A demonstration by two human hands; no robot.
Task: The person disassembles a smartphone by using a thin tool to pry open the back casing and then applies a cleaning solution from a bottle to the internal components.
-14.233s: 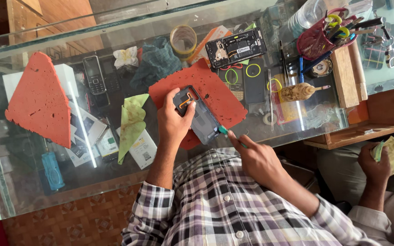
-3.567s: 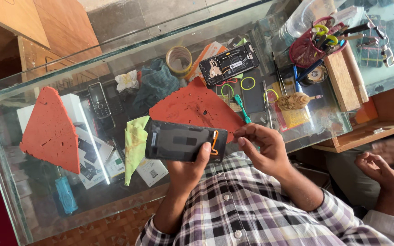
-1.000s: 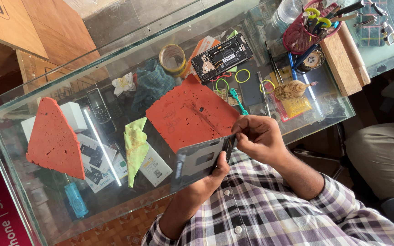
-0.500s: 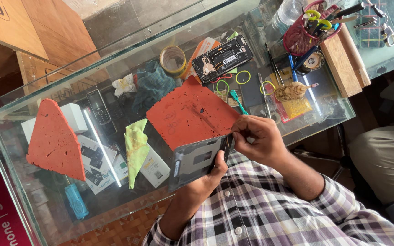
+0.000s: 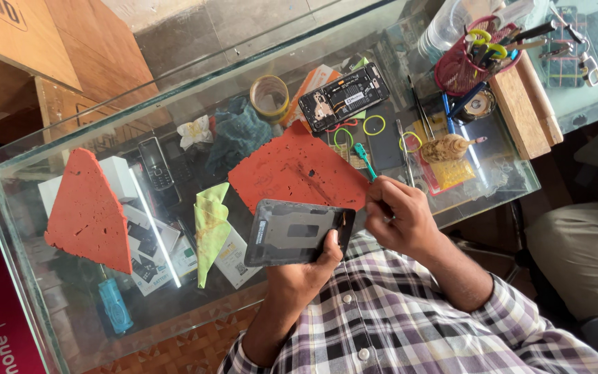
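Left hand [image 5: 306, 273] is clamping the grey phone back panel [image 5: 297, 232] by its lower edge above the glass counter [image 5: 29, 173], right hand [image 5: 399, 218] closing at its corner: thin, light, probably flexing, so edges look safest.

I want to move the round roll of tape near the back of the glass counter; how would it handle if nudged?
The tape roll seems to lie flat on its side, so it would probably slide over the smooth glass counter rather than roll. It looks hollow, hence likely light. Tipped onto its edge, it could roll toward the teal cloth.
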